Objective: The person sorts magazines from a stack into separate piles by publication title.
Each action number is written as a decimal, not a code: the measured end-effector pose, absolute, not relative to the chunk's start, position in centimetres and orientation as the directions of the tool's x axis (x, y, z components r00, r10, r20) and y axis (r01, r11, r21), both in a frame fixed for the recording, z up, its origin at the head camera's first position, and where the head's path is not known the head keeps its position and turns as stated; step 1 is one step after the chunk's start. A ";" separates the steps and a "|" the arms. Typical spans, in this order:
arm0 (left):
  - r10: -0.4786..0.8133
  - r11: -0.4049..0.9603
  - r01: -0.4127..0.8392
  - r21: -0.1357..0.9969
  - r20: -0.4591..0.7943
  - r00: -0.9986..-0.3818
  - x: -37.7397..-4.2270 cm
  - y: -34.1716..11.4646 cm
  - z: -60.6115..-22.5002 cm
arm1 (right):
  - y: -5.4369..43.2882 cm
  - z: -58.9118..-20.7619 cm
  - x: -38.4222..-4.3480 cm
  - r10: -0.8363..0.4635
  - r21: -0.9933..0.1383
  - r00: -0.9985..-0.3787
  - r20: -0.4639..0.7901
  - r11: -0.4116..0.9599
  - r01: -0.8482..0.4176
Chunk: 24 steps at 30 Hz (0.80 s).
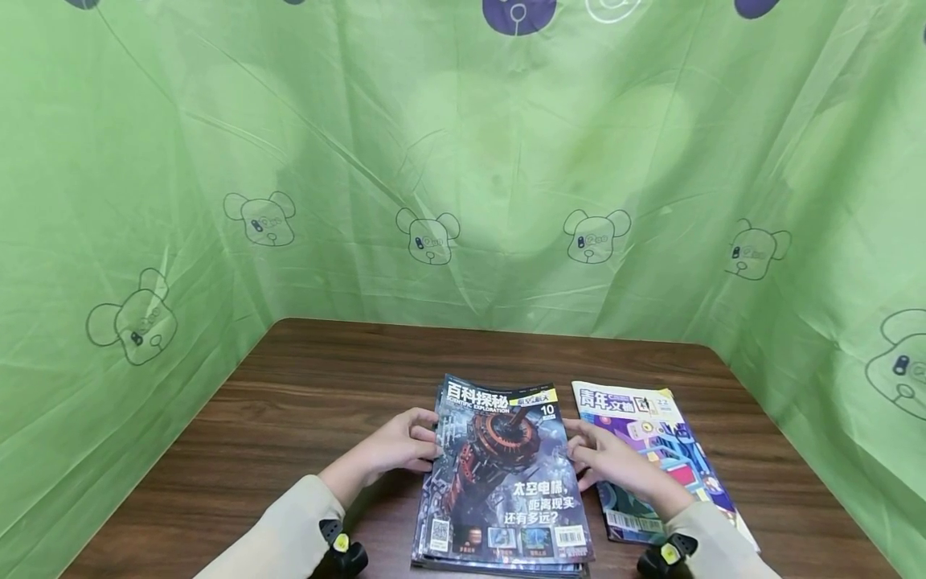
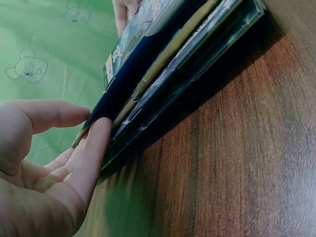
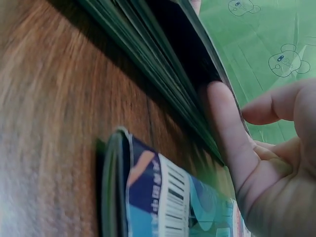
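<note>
A dark space-themed magazine (image 1: 506, 474) lies on top of a small stack of magazines (image 2: 197, 59) in the middle of the table. At its left edge my left hand (image 1: 405, 442) pinches the top magazine, with one digit reaching into the gap beneath it in the left wrist view. My right hand (image 1: 615, 458) pinches the same magazine at the right edge. In the right wrist view a digit (image 3: 224, 113) sits under that raised edge, while another touches the cover side. Some fingertips are hidden behind the pages.
A colourful magazine (image 1: 637, 515) with a white and purple cover lies to the right, partly under my right forearm. Beneath everything is a dark wooden table (image 1: 347, 362). Green curtains (image 1: 506, 161) with bear outlines surround the table's back and sides.
</note>
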<state>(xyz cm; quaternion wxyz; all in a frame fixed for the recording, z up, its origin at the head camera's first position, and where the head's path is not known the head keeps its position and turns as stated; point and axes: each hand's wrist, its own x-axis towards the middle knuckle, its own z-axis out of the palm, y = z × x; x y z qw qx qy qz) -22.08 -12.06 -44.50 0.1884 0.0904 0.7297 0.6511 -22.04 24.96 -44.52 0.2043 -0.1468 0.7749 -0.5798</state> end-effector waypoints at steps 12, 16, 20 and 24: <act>0.365 0.112 -0.115 0.987 -0.148 -0.919 -22.0 -11.9 -44.9 | 24.8 -44.6 -22.1 -0.470 -0.966 -0.872 -0.136 0.257 0.012; 0.361 0.114 -0.107 0.988 -0.142 -0.922 -22.1 -12.3 -44.9 | 24.5 -44.6 -22.1 -0.480 -0.970 -0.866 -0.138 0.240 0.022; 0.337 0.129 -0.111 0.985 -0.149 -0.930 -22.2 -12.8 -44.8 | 24.1 -44.6 -22.2 -0.494 -0.975 -0.861 -0.125 0.221 0.015; 0.304 0.148 -0.119 0.982 -0.160 -0.939 -22.2 -13.3 -44.7 | 23.4 -44.5 -22.3 -0.493 -0.976 -0.862 -0.115 0.219 0.005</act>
